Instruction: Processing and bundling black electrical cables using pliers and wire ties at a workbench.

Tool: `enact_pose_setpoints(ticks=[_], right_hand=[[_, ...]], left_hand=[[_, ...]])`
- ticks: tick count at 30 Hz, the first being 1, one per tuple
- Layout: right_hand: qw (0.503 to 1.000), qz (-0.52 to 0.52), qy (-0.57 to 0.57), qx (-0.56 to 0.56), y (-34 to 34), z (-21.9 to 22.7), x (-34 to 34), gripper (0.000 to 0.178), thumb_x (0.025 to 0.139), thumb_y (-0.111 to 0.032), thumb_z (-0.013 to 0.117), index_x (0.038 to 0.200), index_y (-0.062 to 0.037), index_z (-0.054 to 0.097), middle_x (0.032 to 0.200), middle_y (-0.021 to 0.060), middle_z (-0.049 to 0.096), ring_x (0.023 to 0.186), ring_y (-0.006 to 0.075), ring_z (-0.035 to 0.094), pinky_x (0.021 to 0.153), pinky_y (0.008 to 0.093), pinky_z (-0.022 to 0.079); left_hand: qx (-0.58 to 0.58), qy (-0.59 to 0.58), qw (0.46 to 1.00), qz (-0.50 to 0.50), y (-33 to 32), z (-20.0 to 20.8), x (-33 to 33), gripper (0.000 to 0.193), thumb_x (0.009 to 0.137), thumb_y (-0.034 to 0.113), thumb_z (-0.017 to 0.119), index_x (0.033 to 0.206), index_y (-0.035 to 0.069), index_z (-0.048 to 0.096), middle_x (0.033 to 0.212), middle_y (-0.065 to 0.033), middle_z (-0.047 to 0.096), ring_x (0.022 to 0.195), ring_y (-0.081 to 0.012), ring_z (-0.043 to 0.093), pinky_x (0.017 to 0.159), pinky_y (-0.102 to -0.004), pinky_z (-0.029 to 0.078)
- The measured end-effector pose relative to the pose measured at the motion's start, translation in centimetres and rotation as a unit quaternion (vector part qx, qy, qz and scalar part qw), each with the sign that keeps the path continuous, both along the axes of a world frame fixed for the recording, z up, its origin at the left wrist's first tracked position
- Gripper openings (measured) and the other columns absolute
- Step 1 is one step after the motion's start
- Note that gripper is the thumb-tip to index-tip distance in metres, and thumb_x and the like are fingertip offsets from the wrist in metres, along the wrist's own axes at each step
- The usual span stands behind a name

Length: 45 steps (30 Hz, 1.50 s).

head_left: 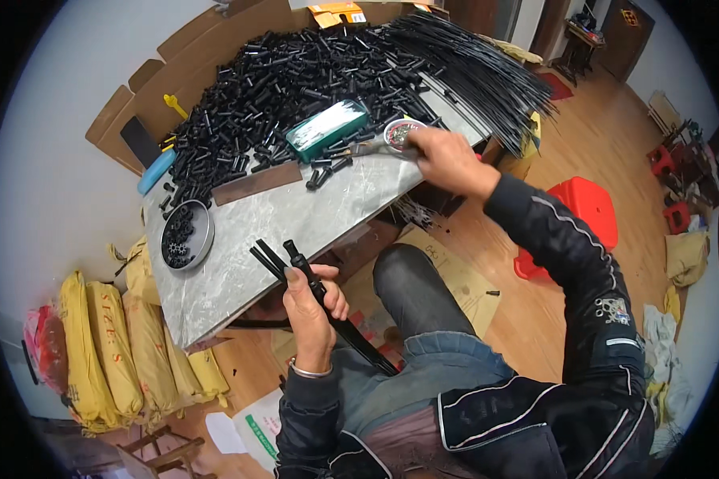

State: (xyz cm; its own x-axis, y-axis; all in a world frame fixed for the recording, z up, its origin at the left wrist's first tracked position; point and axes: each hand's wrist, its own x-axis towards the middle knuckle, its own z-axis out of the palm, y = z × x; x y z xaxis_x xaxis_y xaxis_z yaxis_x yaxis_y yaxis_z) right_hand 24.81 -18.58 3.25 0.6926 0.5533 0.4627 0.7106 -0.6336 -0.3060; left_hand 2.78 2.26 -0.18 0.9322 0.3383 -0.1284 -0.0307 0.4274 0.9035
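- Several slim, glossy black rods [359, 345], just before the tabletop [252, 227]; left hand [307, 310], fingers wrapped around them.
- One small bowl [387, 136] on the tabletop; right hand [453, 161] over its rim, finger grip unclear.
- One green box [327, 144] on the tabletop.

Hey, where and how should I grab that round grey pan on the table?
Probably by the right rim of the pan, coming from its right side and pinching the wall. The wall stands up around it, and the black parts inside bunch toward the left, so the right side shows bare surface to grip.
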Motion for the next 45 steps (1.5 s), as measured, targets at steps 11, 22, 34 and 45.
enact_pose_setpoints(ticks=[11, 22, 34, 45], right_hand=[[0.985, -0.075, 0.042, -0.151, 2.0, -1.0, 6.9, 0.016, 0.082, -0.018, 0.065, 0.089, -0.0038, 0.069, 0.083, 0.0169, 0.066, 0.082, 0.0352, 0.064, 0.070, 0.0461, 0.048], [0.986, -0.093, 0.009, -0.140, 2.1, 0.0, 7.0, 0.017, 0.079, -0.018, 0.065, 0.088, -0.0034, 0.067, 0.083, 0.0183, 0.065, 0.083, 0.0374, 0.063, 0.072, 0.0473, 0.048], [0.985, -0.137, 0.041, -0.094, 1.2, 0.2, 7.3, 0.024, 0.087, -0.024, 0.064, 0.092, -0.0008, 0.065, 0.082, 0.0193, 0.065, 0.078, 0.0339, 0.065, 0.069, 0.0442, 0.048], [0.779, 0.114, 0.536, 0.305, 5.9, 1.4, -6.6, 0.020, 0.090, -0.023, 0.065, 0.088, -0.0031, 0.066, 0.073, 0.0009, 0.062, 0.056, 0.0058, 0.053, 0.051, 0.0216, 0.043]], left_hand=[[0.013, 0.010, 1.000, 0.026, -0.7, -0.2, 0.3, 0.064, 0.096, 0.061, 0.037, 0.093, -0.001, 0.053, 0.055, 0.0010, 0.037, 0.043, -0.0095, 0.037, 0.041, -0.0252, 0.033], [0.023, 0.007, 0.999, 0.024, -0.4, -0.2, 0.3, 0.064, 0.096, 0.061, 0.038, 0.093, -0.001, 0.054, 0.055, 0.0007, 0.037, 0.045, -0.0095, 0.038, 0.042, -0.0254, 0.034], [0.020, -0.010, 1.000, 0.013, -1.2, 0.2, -0.2, 0.063, 0.095, 0.061, 0.040, 0.094, 0.000, 0.055, 0.056, 0.0004, 0.038, 0.045, -0.0096, 0.039, 0.043, -0.0253, 0.035], [0.014, -0.024, 1.000, -0.005, -2.1, 0.2, -0.3, 0.060, 0.097, 0.053, 0.045, 0.110, -0.004, 0.058, 0.072, -0.0013, 0.052, 0.053, -0.0081, 0.048, 0.048, -0.0224, 0.038]])
